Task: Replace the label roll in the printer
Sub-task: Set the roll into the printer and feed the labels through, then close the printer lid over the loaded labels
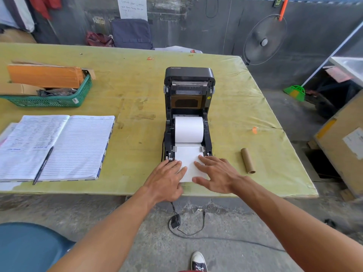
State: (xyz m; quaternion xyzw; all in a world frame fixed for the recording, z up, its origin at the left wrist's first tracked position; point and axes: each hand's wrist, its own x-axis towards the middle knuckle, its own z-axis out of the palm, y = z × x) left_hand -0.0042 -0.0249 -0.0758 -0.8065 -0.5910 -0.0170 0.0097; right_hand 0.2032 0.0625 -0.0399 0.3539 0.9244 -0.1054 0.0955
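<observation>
Green-covered counter (121, 79), thermal printer (188, 75) w/ lid up, new label roll (189, 129) seated in bay. Left hand (167, 179) & right hand (216, 174) spread flat, pressing paper tail (188, 160). Keep tail square btwn guides, then shut lid. Empty core (247, 160) lies beside.

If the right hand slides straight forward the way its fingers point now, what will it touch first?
Probably the right paper guide at the printer mouth; the right hand lies flat on the label strip, fingers pointing up and left toward it.

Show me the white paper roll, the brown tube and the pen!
White paper label roll (189, 129), head view, curved front.
Brown cardboard tube (247, 160), head view, middle of its side.
Black pen (42, 166), head view, mid-barrel.
</observation>
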